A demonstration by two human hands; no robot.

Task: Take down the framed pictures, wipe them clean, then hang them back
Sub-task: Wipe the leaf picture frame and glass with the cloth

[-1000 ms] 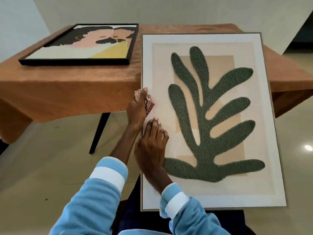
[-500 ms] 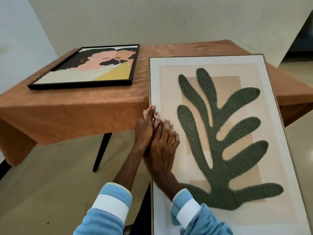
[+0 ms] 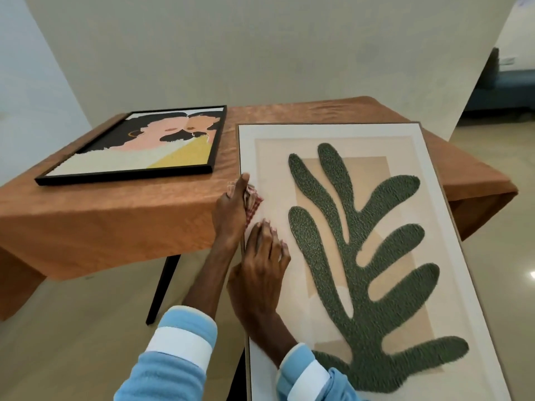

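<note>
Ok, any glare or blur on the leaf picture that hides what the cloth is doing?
Head view: no glare on the leaf picture, light soft and even; the only bright spot is on the floor at the right edge. Head view: left hand and cloth slightly soft, but readable. Head view: the wall edges lean inward, wide-angle distortion.

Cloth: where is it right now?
Head view, centre-left: the checked cloth is bunched in the left hand at the left edge of the leaf picture, just above the right hand.
</note>
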